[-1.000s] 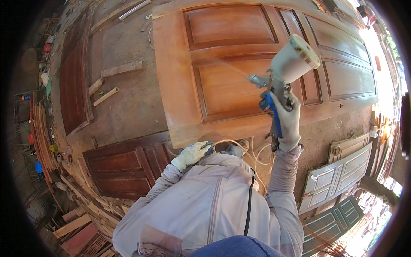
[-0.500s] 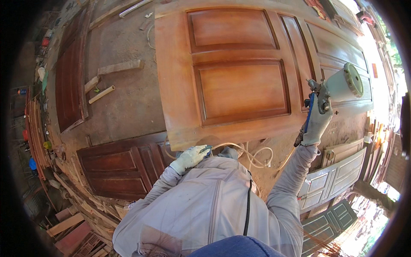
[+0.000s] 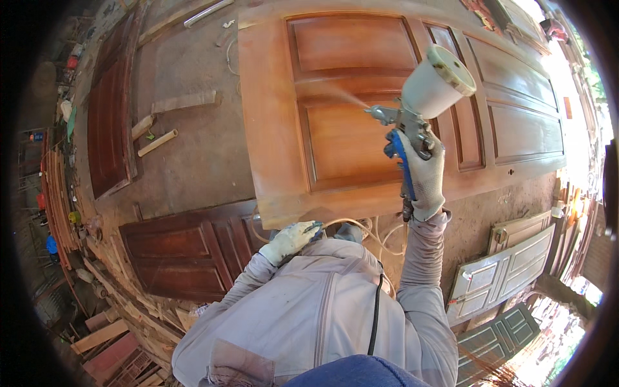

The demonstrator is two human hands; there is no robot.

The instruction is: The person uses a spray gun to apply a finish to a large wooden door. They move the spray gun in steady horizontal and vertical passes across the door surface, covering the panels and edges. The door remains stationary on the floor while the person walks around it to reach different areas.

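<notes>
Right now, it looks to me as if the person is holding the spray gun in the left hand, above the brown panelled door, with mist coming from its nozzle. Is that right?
Not quite: the spray gun is in the right hand, as the head view shows. It is above the brown panelled door, with mist coming from its nozzle.

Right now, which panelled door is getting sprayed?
The large orange door below the spray gun in the right hand: mist shows over it, not over the dark red doors, pale grey door or green door.
</notes>
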